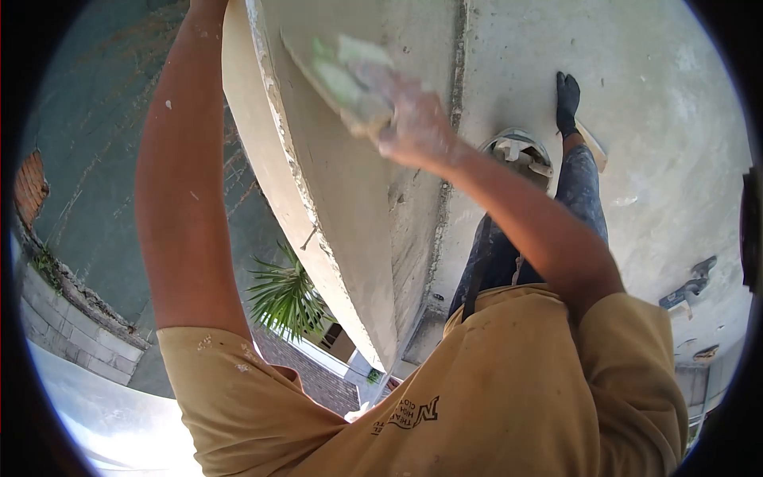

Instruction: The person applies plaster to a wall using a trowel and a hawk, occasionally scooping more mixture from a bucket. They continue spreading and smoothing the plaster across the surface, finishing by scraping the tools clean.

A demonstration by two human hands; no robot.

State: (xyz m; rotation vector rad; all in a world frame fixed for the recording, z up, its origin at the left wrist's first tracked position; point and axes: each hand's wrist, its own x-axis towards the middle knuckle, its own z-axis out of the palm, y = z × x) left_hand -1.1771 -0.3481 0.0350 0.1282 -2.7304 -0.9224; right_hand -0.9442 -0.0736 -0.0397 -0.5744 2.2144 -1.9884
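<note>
My right hand (421, 123), dusted white and blurred by motion, is closed round a flat plastering float (342, 79) with pale green on it. The float lies close against the grey plastered face of a low wall (342, 191). At the left, my left arm (187, 175) stretches up past the wall's rough, chipped edge, and its hand is beyond the top of the view. Between my legs stands a bucket (520, 147) with whitish material and a tool-like piece in it.
My foot (567, 103) in a dark sock is on the grey concrete floor (652, 151). A grey tool (687, 286) lies at the right. Beyond the wall, far below, are a palm-like plant (290, 294), dark ground and a block wall (75, 334).
</note>
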